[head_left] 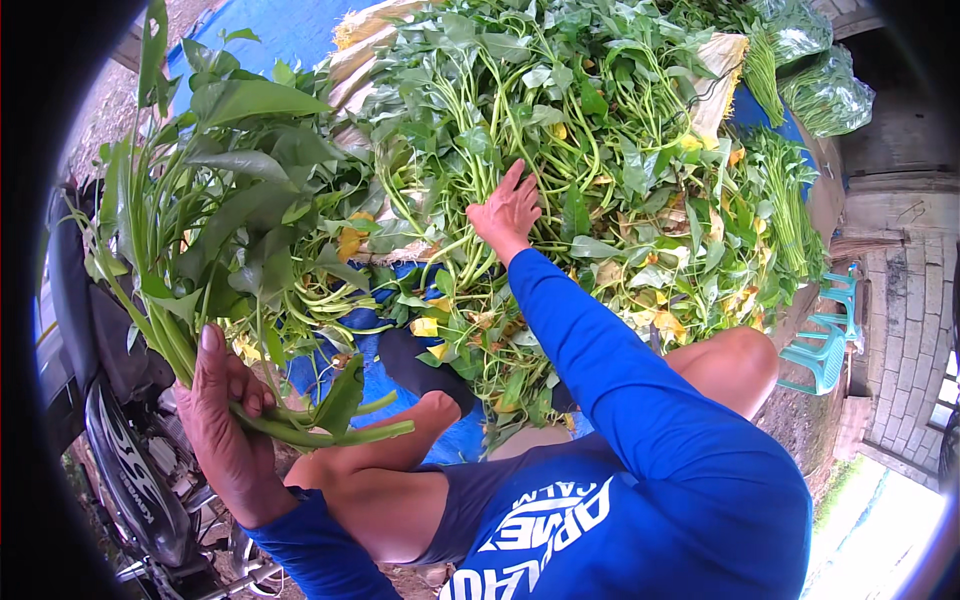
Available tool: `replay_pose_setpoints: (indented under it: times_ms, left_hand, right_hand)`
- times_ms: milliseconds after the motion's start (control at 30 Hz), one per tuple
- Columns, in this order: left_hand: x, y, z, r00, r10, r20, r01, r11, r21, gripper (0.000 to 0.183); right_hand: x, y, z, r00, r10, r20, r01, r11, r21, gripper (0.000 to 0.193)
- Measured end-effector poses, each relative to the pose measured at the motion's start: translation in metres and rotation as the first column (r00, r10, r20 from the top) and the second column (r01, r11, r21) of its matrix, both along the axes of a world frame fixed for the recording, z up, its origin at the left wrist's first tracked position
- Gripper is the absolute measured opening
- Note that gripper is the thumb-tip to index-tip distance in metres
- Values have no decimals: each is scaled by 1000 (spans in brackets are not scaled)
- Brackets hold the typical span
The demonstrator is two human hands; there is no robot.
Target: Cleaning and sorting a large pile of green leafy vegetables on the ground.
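Head view: left hand (225, 415) clamps a leafy bunch (215, 215); right hand (508, 212), fingers apart, touches the greens pile (600, 130).

Ground: I see bare dirt (800, 425) by a blue tarp (290, 30).
Wall: grey blockwork (910, 310) at my right.
Furniture: turquoise plastic chairs (830, 340).
Left edge: parked motorcycle (130, 470).
Light: daylight, outdoors.

Bunch of long green leafy stems (215, 230), standing up, cut ends low. Big pile of greens (590, 130) spread on blue sheet.
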State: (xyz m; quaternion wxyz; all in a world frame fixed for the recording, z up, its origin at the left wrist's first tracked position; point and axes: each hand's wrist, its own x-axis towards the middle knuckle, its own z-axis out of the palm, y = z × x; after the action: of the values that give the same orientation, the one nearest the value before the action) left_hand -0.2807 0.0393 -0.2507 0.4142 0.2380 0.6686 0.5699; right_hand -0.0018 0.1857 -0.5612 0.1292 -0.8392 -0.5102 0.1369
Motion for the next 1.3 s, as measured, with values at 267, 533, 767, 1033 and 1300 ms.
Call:
replay_pose_setpoints:
  times_ms: [267, 533, 767, 1033, 1300]
  left_hand:
    - [15, 3, 8, 999, -43, 5, 43, 999, -9, 27]
    - [15, 7, 15, 999, -32, -3, 32, 999, 0, 26]
    - [18, 7, 18, 996, -85, -9, 85, 996, -12, 33]
    - [20, 3, 16, 987, -162, 12, 162, 987, 2, 38]
    - [17, -7, 15, 983, -184, 18, 184, 983, 22, 36]
  right_hand:
    - [-5, 13, 9, 995, 68, 78, -53, 982, -184, 113]
    - [72, 33, 42, 897, 229, -378, -242, 970, 13, 111]
    - [117, 40, 198, 864, 311, -396, -346, 938, -16, 99]
    - [153, -6, 218, 772, 476, -422, -451, 877, 165, 116]
    - [178, -93, 111, 796, 502, -338, -584, 783, -212, 95]
